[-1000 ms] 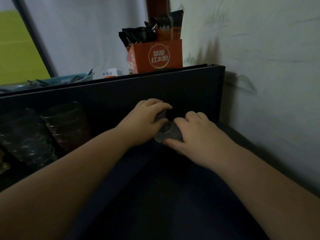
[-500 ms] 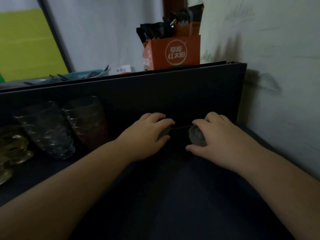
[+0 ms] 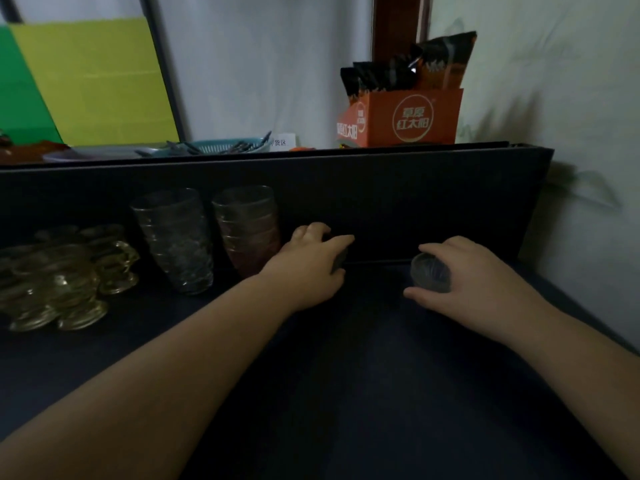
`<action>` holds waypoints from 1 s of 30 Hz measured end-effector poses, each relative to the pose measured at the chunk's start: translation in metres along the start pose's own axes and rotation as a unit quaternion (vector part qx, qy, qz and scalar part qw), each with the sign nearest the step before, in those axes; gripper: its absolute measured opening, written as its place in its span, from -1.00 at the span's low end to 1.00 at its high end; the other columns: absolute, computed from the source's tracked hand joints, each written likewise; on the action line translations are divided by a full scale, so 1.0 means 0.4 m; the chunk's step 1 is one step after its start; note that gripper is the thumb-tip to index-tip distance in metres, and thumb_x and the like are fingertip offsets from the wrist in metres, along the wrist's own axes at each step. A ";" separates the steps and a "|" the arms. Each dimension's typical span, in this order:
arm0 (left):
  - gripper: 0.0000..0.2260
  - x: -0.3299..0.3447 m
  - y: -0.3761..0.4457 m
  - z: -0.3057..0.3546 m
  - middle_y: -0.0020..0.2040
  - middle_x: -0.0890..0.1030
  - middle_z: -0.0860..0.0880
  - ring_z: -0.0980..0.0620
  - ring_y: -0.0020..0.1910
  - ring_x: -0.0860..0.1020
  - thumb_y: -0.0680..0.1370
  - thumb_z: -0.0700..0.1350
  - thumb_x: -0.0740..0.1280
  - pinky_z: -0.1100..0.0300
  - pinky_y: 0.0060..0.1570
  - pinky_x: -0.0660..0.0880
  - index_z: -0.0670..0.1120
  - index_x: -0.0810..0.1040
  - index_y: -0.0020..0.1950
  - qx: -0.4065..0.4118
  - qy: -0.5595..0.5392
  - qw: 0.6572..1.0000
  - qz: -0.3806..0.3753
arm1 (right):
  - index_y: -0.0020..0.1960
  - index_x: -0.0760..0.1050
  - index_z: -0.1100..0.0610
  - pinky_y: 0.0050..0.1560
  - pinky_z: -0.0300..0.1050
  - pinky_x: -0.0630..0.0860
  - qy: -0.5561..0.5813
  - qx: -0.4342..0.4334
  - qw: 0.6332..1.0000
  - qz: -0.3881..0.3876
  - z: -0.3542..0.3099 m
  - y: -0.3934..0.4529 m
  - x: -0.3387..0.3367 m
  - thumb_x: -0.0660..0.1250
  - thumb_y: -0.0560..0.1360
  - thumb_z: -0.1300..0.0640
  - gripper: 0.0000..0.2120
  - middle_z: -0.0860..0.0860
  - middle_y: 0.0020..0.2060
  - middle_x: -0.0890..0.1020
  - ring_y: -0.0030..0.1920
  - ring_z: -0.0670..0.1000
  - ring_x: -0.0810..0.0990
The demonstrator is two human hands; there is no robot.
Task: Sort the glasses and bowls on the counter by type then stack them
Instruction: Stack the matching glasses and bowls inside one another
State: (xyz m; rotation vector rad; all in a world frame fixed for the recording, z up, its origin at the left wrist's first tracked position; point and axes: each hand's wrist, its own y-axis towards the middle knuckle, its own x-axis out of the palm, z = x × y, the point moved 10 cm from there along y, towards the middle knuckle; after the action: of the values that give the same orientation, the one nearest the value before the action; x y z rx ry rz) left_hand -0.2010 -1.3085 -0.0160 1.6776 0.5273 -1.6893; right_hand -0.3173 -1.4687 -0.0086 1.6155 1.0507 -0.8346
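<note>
My right hand (image 3: 460, 278) grips a small clear glass (image 3: 429, 277) tilted on its side, low over the dark counter (image 3: 363, 393). My left hand (image 3: 311, 268) curls round another small dark glass (image 3: 340, 259), mostly hidden by its fingers, next to the back panel. Left of that hand stand a stack of reddish tinted glasses (image 3: 249, 230) and a stack of clear patterned glasses (image 3: 176, 240). Amber glass bowls (image 3: 62, 275) lie grouped at the far left.
A dark upright panel (image 3: 415, 202) runs along the back of the counter. Behind it sit an orange box of sachets (image 3: 405, 119) and a blue basket with cutlery (image 3: 225, 147). A pale wall (image 3: 571, 98) closes the right side.
My two hands have drawn apart, each keeping a small glass: the right one moved right, the left one stayed by the panel. The view has swung left, revealing the stacks and bowls.
</note>
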 end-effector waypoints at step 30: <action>-0.36 -0.088 -0.390 -0.237 0.56 0.05 0.06 -0.01 0.53 0.04 0.53 0.21 0.29 -0.01 0.43 0.22 0.19 0.08 0.54 -0.137 -0.074 0.987 0.038 | 0.48 0.35 0.12 0.23 0.08 0.48 -0.031 0.041 0.999 -0.011 -0.309 0.233 0.133 0.42 0.38 -0.34 -0.16 0.14 0.30 0.44 0.29 0.18 0.44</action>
State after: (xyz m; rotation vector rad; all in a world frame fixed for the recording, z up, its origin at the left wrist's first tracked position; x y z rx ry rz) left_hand -0.2477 -1.1285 -0.0174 1.3477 0.5883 -1.5919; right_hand -0.2073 -1.3489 0.0109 1.6375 1.0040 -0.9470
